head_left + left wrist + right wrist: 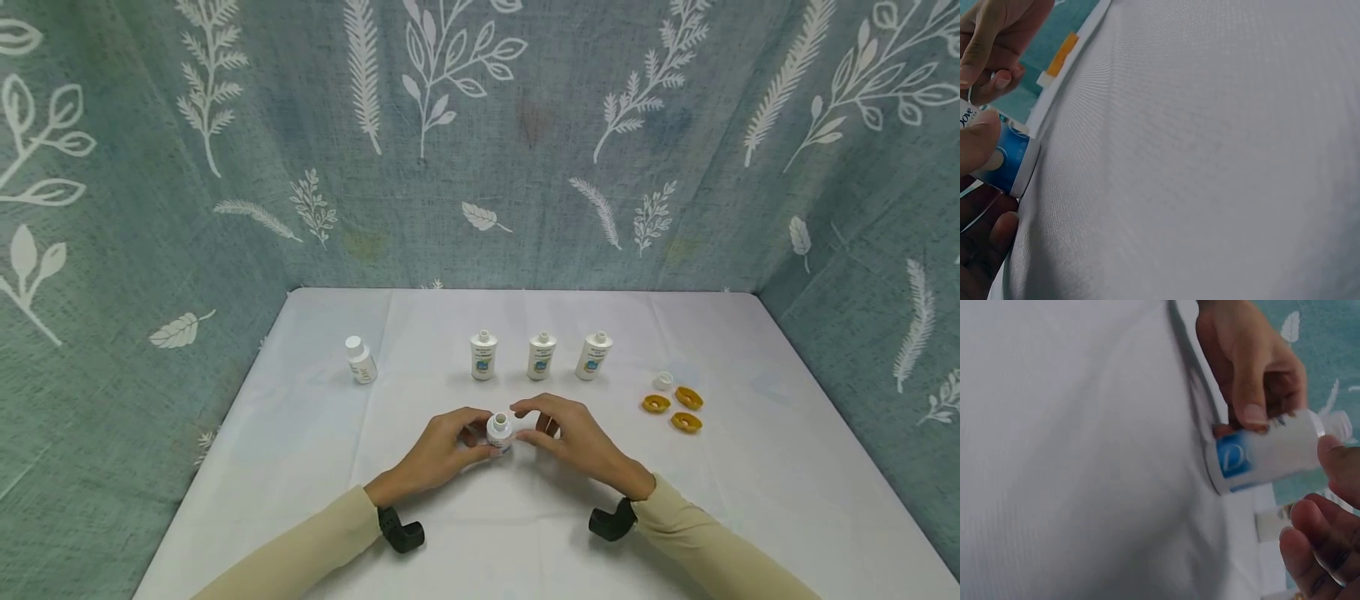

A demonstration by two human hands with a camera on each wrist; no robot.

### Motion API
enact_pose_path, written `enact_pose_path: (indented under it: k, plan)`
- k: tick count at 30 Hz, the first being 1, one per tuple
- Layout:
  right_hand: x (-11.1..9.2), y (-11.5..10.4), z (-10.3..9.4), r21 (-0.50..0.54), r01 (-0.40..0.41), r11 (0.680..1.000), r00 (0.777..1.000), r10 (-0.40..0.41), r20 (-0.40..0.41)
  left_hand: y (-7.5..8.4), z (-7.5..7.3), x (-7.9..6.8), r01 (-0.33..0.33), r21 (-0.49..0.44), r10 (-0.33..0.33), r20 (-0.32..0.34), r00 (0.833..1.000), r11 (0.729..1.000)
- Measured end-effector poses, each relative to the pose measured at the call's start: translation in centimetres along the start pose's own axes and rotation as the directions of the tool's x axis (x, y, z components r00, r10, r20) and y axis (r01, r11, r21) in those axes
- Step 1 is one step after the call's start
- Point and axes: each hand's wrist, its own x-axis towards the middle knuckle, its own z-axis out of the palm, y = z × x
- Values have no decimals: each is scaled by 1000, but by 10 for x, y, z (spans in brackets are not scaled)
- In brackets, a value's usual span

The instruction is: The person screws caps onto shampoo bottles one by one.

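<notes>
The bottle (499, 435) is being held near the middle of the table (517, 550). At far left, a capped bottle (362, 363) is being seen; next, the held one is being gripped by the left hand (447, 447); the right hand (576, 435), loosely curved, is being poised just beside it; rightmost, orange rings (693, 404) are being seen.

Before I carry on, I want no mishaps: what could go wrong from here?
The bottle in the left hand has an uncovered neck, so a tilt might spill any contents. The right hand, close beside it, could bump it. The small white piece by the orange rings lies loose and might get knocked away.
</notes>
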Motion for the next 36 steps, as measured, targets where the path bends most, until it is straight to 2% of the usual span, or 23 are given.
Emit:
enact_pose_path:
  k: [10,15,20,24,31,36]
  plan:
    - [-17,13,-36,-41,-94,995,995,92,-49,1,1,2,43,-23,-43,13,999,999]
    - [-28,25,-53,-94,-110,989,989,100,-105,1,1,1,53,-28,-53,12,999,998]
    - [-37,37,-73,-163,-107,981,978,74,-193,2,0,1,62,-40,-62,13,998,997]
    - [-44,42,-88,-222,-121,968,968,66,-241,0,1,0,71,-40,-70,17,997,997]
    - [-48,53,-107,-339,-130,932,960,33,-278,1,1,0,73,-49,-72,14,997,996]
    - [-50,64,-118,-375,-192,907,952,79,-295,2,1,0,72,-49,-72,17,997,996]
